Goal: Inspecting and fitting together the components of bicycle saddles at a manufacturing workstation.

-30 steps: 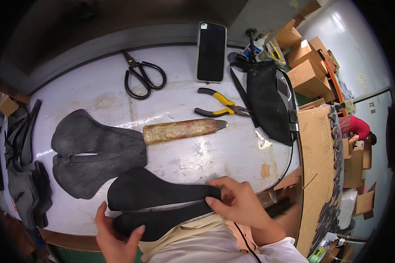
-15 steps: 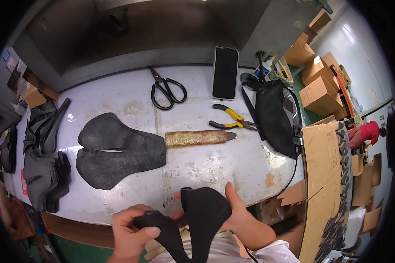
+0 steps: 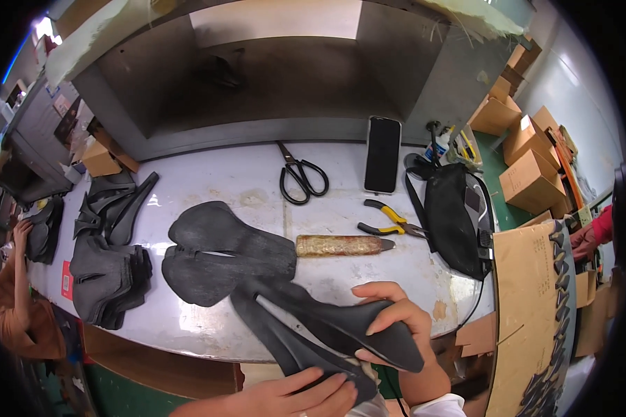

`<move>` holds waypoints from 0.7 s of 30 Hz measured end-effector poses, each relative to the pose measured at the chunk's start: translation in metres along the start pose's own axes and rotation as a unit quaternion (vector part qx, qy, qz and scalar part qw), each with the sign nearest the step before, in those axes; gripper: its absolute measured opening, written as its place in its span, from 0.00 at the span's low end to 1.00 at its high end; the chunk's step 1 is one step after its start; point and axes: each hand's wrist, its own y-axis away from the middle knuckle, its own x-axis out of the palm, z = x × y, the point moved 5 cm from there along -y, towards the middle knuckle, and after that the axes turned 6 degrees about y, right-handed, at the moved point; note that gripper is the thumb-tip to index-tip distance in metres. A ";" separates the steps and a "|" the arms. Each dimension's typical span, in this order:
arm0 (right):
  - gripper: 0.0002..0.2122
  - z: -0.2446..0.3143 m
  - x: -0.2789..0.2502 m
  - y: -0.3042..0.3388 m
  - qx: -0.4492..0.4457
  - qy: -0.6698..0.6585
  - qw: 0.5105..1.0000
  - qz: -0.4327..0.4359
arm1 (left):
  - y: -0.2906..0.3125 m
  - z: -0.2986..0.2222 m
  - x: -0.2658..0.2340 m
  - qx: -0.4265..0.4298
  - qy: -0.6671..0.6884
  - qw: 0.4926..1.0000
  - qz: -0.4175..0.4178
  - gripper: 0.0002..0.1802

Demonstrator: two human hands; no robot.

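Observation:
A black bicycle saddle (image 3: 292, 326) with a long slot down its middle is tilted over the table's front edge, its narrow nose pointing to the back left. My right hand (image 3: 407, 323) grips its right rear wing, thumb and fingers on either side. Across its left rear part lie the fingers of my left hand (image 3: 306, 396), closed against the surface; the thumb is hidden. Just beyond the nose, a flat grey-black saddle-shaped sheet (image 3: 222, 254) rests on the table. A knife (image 3: 341, 246) with a tape-wrapped handle and short blade points right beside that sheet.
Black-handled scissors (image 3: 300, 177), a phone (image 3: 383, 154), yellow-black pliers (image 3: 393, 221) and a black pouch (image 3: 455, 222) lie farther back. Stacked saddle sheets (image 3: 108, 278) and black saddle pieces (image 3: 118, 205) sit left. A grey metal cabinet (image 3: 278, 128) borders the table. Another person's arm (image 3: 21, 271) shows far left.
The saddle has swung up from near my body onto the table side, its nose now pointing away. My left hand has shifted to its rear part. The whole view has tilted upward.

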 end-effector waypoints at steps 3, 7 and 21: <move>0.19 -0.001 -0.007 0.005 0.032 -0.049 0.998 0.032 | 0.012 0.006 0.010 0.000 0.017 1.000 -0.002 0.12; 0.18 0.003 -0.016 0.010 0.050 -0.083 0.994 0.052 | 0.046 0.046 -0.028 -0.339 -0.137 0.919 -0.149 0.09; 0.21 -0.038 0.010 0.022 -0.025 0.195 0.974 0.114 | 0.099 0.067 0.058 -0.578 0.730 0.348 -0.105 0.08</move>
